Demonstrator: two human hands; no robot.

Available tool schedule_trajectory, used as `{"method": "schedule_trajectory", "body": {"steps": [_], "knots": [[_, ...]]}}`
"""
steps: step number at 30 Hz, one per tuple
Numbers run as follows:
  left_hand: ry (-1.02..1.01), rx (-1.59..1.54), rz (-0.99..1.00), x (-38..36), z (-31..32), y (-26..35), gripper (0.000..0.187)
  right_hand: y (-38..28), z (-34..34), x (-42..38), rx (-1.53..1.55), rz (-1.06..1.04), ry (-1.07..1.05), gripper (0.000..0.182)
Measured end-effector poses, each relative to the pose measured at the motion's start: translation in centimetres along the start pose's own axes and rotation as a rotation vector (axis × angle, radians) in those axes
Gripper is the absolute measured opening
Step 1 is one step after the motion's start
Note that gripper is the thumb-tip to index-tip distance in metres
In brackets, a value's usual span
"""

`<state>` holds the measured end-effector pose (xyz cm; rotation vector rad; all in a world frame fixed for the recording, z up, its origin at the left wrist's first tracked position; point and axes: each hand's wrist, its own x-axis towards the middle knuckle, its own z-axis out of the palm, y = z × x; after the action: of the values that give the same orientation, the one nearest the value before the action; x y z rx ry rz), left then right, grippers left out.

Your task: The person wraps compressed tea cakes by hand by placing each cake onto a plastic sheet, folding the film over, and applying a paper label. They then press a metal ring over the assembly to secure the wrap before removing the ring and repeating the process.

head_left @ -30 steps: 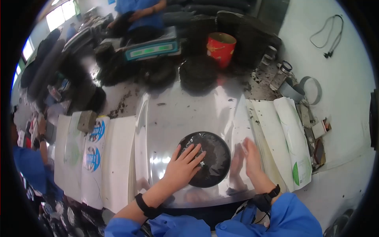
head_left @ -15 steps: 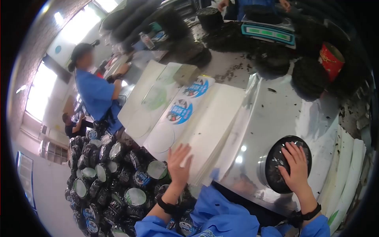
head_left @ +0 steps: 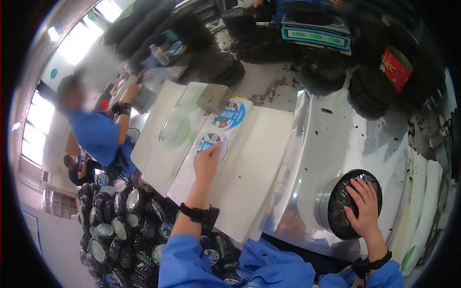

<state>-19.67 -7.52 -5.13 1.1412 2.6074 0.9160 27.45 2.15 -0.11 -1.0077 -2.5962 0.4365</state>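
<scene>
My left hand [head_left: 207, 159] is over the printed label sheets [head_left: 192, 169], its fingers closed at a blue round label [head_left: 211, 140]; whether it pinches a label or film cannot be made out. On the right, my right hand [head_left: 363, 206] lies with spread fingers on a round black wrapped bundle [head_left: 342, 205]. That bundle sits in a metal ring on the shiny metal tabletop [head_left: 331, 144]. A grey-brown block [head_left: 213, 98] rests on the top end of the label sheets, beside a stack of plain white sheets [head_left: 259, 158].
Many wrapped black discs [head_left: 115, 225] are piled at the lower left. A digital scale [head_left: 315, 37], dark round stacks [head_left: 369, 91] and a red can [head_left: 396, 69] stand at the back. A co-worker in blue [head_left: 96, 129] is at the left; another person's hands show behind the scale.
My left hand has moved up over the label sheets and its fingers have closed. My right hand stays on the bundle. The view has shifted slightly, and the co-worker has leaned and raised an arm.
</scene>
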Motion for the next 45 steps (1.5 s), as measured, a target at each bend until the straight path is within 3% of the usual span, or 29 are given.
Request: {"method": "schedule_trajectory", "body": {"steps": [1, 3, 4, 5, 7, 8, 9, 10, 11, 13, 14, 15, 16, 17, 18, 20, 21, 24, 26, 28, 29, 30, 32, 36, 39, 40, 43, 44, 45], "knots": [[-0.028, -0.128, -0.051, 0.8, -0.8, -1.5, 0.023, 0.0, 0.0, 0.0, -0.005, -0.005, 0.002, 0.05], [0.112, -0.957, -0.308, 2.4, -1.6, -6.8, 0.029, 0.2, -0.2, 0.2, -0.015, -0.008, 0.0, 0.05], [0.263, -1.242, -0.454, 1.5, -3.9, -5.7, 0.031, 0.1, -0.3, 0.2, -0.003, -0.007, -0.006, 0.05], [0.466, -1.289, -0.641, 1.3, -5.5, -7.5, 0.032, 0.0, -0.4, 0.1, 0.011, -0.002, -0.009, 0.049], [0.576, -1.112, -0.388, -1.3, -8.8, -8.2, 0.035, 0.3, -0.3, 0.5, 0.022, -0.016, 0.019, 0.049], [0.75, -0.81, -0.408, -3.0, -8.9, -6.5, 0.043, 0.3, -0.2, 0.2, 0.029, -0.022, 0.032, 0.048], [0.738, -0.679, -0.303, -5.8, -8.1, -0.3, 0.048, 0.7, -0.2, 0.2, 0.101, -0.034, 0.061, 0.049], [0.428, -0.732, -0.01, -8.3, -6.8, -1.1, 0.049, 0.7, -0.7, 0.0, 0.237, -0.005, 0.071, 0.049], [0.269, -0.611, 0.152, -11.6, -4.7, 3.8, 0.044, -0.2, -1.1, -0.3, 0.666, 0.114, 0.103, 0.058], [-0.161, -0.204, 0.873, -15.8, -1.1, 10.0, 0.042, -1.7, -2.0, -1.4, 1.467, 0.268, -0.057, 0.083], [-0.319, -0.205, 1.149, -16.5, -0.1, 13.2, 0.049, -1.9, -2.9, -2.2, 1.687, 0.393, -0.178, 0.072], [-0.535, -0.183, 1.206, -17.2, 0.5, 16.0, 0.052, -1.5, -3.9, -3.0, 1.488, 0.497, -0.275, 0.059], [-0.606, -0.241, 1.252, -17.7, 2.4, 17.2, 0.055, -1.3, -4.7, -3.7, 1.29, 0.592, -0.369, 0.045], [-0.613, -0.265, 1.267, -18.0, 3.8, 18.3, 0.055, -1.3, -5.3, -4.0, 1.006, 0.632, -0.155, 0.02], [-0.628, -0.284, 1.278, -18.0, 5.0, 19.3, 0.055, -1.0, -5.6, -3.9, 1.001, 0.633, -0.143, 0.02], [-0.611, -0.225, 1.295, -17.1, 7.7, 21.0, 0.057, 0.2, -5.8, -3.1, 0.219, 0.325, 0.21, 0.02], [-0.591, -0.162, 1.301, -17.0, 8.5, 21.6, 0.059, 1.4, -5.1, -2.6, 0.087, 0.269, 0.296, 0.019], [-0.687, -0.024, 1.175, -17.9, 8.3, 23.2, 0.073, 3.8, -3.2, -2.6, -0.051, 0.302, 0.189, 0.024], [-0.764, 0.059, 1.148, -17.5, 6.5, 23.8, 0.078, 3.6, -3.6, -3.0, -0.063, 0.326, 0.239, 0.03], [-0.575, -0.131, 0.827, -16.6, 6.9, 23.2, 0.07, 3.3, -3.3, -2.5, -0.069, 0.338, 0.286, 0.039], [-0.504, -0.286, 0.695, -16.1, 8.6, 22.9, 0.058, 2.6, -2.8, -2.0, 0.036, 0.165, 0.234, 0.049], [-0.509, -0.28, 0.7, -15.4, 10.8, 22.6, 0.058, 1.9, -2.4, -1.4, 0.135, -0.013, 0.187, 0.059], [-0.837, -0.756, -0.002, -14.2, 14.7, 22.4, 0.044, 0.4, -0.2, -1.5, 0.087, -0.024, 0.158, 0.06], [-0.612, -0.811, 0.076, -15.3, 15.7, 22.8, 0.032, 0.1, 1.5, -1.7, -0.056, -0.005, 0.087, 0.06], [-0.399, -0.611, 0.249, -16.9, 12.4, 25.5, 0.026, -0.3, 1.2, -2.4, -0.092, -0.007, 0.162, 0.058], [-0.426, -0.602, 0.243, -18.0, 10.9, 26.7, 0.026, -0.7, 1.2, -3.1, -0.09, 0.001, 0.174, 0.057], [-0.365, -0.604, 0.568, -20.3, 9.1, 28.5, 0.029, -0.8, 0.7, -3.8, -0.072, 0.09, 0.125, 0.054], [-0.369, -0.6, 0.581, -20.6, 8.4, 28.5, 0.029, -1.0, 0.4, -3.8, -0.043, 0.137, 0.102, 0.05], [-0.369, -0.559, 0.689, -20.7, 7.4, 28.7, 0.029, -1.8, -0.8, -4.4, -0.046, 0.07, 0.11, 0.044]]}}
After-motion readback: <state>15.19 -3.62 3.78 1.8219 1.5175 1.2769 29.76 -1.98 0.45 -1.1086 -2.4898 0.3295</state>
